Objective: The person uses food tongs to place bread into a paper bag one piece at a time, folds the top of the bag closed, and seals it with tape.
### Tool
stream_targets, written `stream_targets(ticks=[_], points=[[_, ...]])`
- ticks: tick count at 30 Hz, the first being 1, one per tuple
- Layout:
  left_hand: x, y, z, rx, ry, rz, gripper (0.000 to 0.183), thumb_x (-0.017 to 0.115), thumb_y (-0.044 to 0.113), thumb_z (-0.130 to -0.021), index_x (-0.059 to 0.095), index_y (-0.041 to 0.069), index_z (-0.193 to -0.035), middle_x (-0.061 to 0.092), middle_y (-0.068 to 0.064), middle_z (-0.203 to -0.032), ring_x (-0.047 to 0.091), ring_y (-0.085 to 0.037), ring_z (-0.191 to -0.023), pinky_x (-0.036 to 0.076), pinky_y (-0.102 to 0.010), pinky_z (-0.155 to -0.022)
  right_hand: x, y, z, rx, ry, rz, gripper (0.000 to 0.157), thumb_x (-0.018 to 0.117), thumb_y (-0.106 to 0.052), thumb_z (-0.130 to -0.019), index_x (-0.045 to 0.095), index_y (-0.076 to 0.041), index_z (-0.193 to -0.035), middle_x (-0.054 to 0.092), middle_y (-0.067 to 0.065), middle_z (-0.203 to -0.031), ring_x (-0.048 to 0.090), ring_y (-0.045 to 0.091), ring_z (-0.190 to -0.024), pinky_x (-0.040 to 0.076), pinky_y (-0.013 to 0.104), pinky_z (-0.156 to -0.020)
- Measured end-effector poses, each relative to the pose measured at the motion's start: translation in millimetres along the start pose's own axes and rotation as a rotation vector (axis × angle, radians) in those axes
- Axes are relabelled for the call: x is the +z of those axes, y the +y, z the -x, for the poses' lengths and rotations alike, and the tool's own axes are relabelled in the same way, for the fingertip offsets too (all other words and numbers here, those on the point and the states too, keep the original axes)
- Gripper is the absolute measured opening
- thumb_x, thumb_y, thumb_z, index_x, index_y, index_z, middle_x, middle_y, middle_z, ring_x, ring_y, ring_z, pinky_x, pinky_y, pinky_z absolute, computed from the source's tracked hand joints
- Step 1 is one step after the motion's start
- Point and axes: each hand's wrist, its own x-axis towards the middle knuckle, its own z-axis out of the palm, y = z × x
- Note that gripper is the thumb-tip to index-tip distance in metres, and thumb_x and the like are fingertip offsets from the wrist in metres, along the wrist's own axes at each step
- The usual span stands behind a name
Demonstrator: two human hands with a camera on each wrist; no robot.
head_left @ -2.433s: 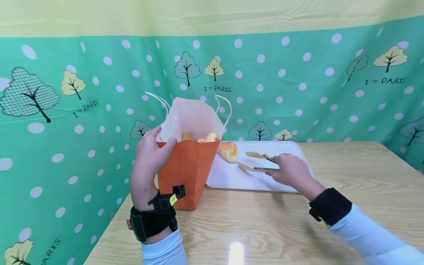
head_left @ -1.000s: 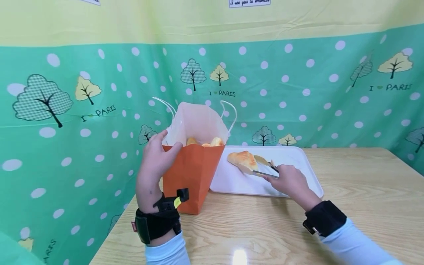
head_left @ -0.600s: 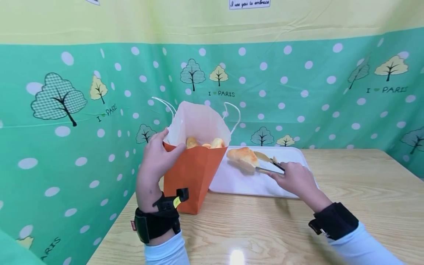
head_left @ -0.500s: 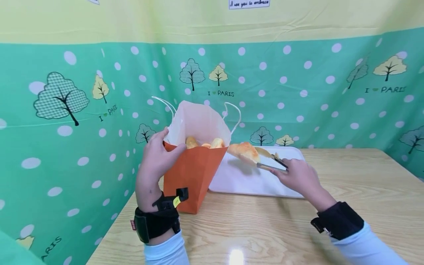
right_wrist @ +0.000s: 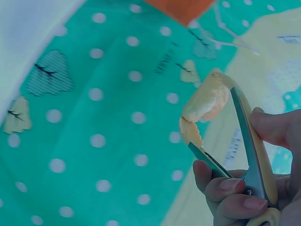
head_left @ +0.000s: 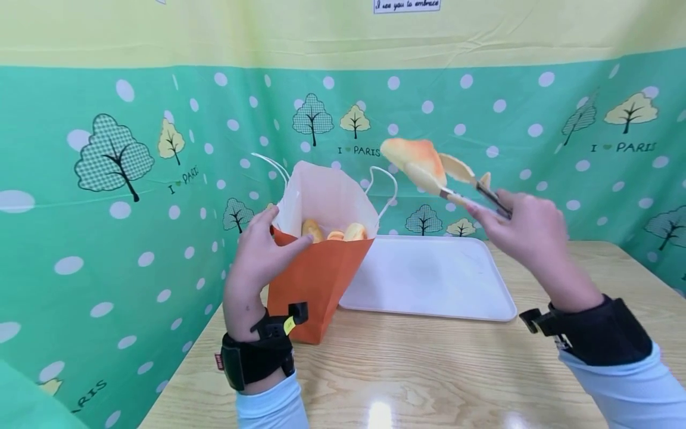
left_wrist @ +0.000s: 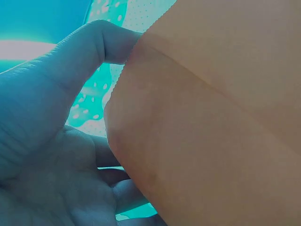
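My left hand (head_left: 259, 256) grips the left side of an orange paper bag (head_left: 316, 286), its thumb over the front rim. The bag stands with its mouth open, showing a white lining and several bread rolls (head_left: 355, 232) inside. In the left wrist view the bag's orange side (left_wrist: 202, 132) hides the fingertips. My right hand (head_left: 536, 232) holds wooden-tipped tongs (head_left: 457, 168), raised to the right of the bag. Pinched between their tips is a golden bread piece (head_left: 415, 161), above the tray's back edge; the right wrist view shows this bread (right_wrist: 204, 101) too.
A white tray (head_left: 429, 280) lies on the wooden table (head_left: 429, 369), just right of the bag and partly behind it. White string handles (head_left: 383, 173) stick up from the bag's mouth. A green dotted curtain (head_left: 482, 119) hangs behind and along the left.
The tongs closed on the bread lying on the tray. My right hand has lifted it well above the tray, upward and rightward. The left hand stays at the bag.
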Motion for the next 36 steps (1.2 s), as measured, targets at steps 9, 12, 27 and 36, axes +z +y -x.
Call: stream_targets(ticks=[9,12,27,36], points=[[1.9,-0.2,0.3,0.010,0.012,-0.021,0.092,0.071,0.040,-0.091,0.024,0.001,-0.160,0.019,-0.020,-0.167,0.023,-0.043,-0.149,0.045,-0.059,-0.106,-20.6,-52,-6,-0.152,0.082,-0.069,0.047,0.061,-0.050,-0.097,0.068,-0.004,-0.097,0.046,0.005,-0.060,0.043,0.026,-0.057,0.029,0.038,-0.052],[2.5,0.2,0.7,0.013,0.010,-0.013,0.093,0.072,0.040,-0.091,0.024,0.000,-0.160,0.019,-0.020,-0.166,0.024,-0.043,-0.148,0.045,-0.059,-0.106,-16.6,-70,-4,-0.214,0.079,-0.082,0.041,0.065,-0.044,-0.097,0.069,-0.004,-0.096,0.043,0.004,-0.060,0.039,0.023,-0.053,0.029,0.036,-0.050],[7.8,8.3,1.2,0.027,-0.021,0.016,0.093,0.073,0.040,-0.090,0.024,0.002,-0.160,0.016,-0.019,-0.167,0.016,-0.040,-0.153,0.035,-0.061,-0.113,21.5,-116,-6,-0.225,-0.197,0.085,0.043,0.074,-0.043,-0.090,0.056,-0.010,-0.070,0.037,0.001,-0.057,0.041,0.020,-0.048,0.028,0.030,-0.045],[10.8,7.9,1.6,0.019,-0.003,0.038,0.092,0.073,0.038,-0.091,0.025,0.001,-0.160,0.016,-0.019,-0.167,0.017,-0.042,-0.152,0.039,-0.062,-0.110,26.7,-117,-10,-0.213,-0.218,0.101,0.046,0.074,-0.044,-0.090,0.051,-0.011,-0.067,0.033,0.000,-0.056,0.038,0.019,-0.046,0.024,0.028,-0.043]])
